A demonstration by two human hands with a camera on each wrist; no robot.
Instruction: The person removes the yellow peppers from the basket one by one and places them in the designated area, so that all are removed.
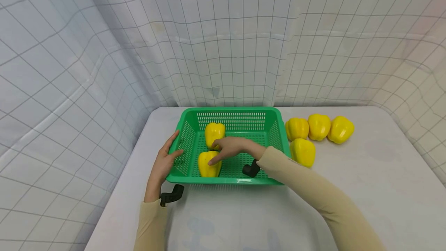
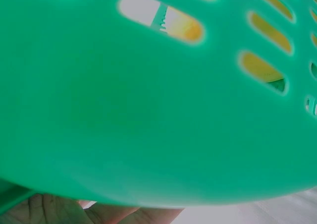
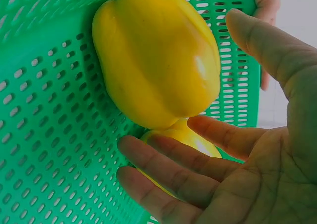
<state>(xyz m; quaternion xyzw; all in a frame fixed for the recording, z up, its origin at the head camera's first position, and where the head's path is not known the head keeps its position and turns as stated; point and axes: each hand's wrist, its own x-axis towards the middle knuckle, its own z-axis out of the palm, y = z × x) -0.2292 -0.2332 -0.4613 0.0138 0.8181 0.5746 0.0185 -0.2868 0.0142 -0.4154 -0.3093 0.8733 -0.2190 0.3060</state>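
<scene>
A green plastic basket [image 1: 237, 180] with slotted walls holds two yellow bell peppers, one toward its back [image 1: 214, 131] and one near its front left [image 1: 208, 164]. My left hand [image 1: 163, 164] grips the basket's left rim, thumb over the inner side. In the left wrist view the green wall [image 2: 124, 100] hides most of that hand, with parts of the fingers showing below it. My right hand [image 1: 232, 147] is inside the basket, over the two peppers. Its fingers are spread and loosely extended beside the larger-looking pepper [image 3: 158, 60] in the right wrist view, not wrapped around it.
Several more yellow bell peppers lie on the white table [image 1: 366, 189] just right of the basket, including one nearest the front [image 1: 303, 152] and one farthest right [image 1: 341, 129]. White gridded curtains [image 1: 230, 49] enclose the back and sides. A black wrist mount [image 1: 172, 195] is on each arm.
</scene>
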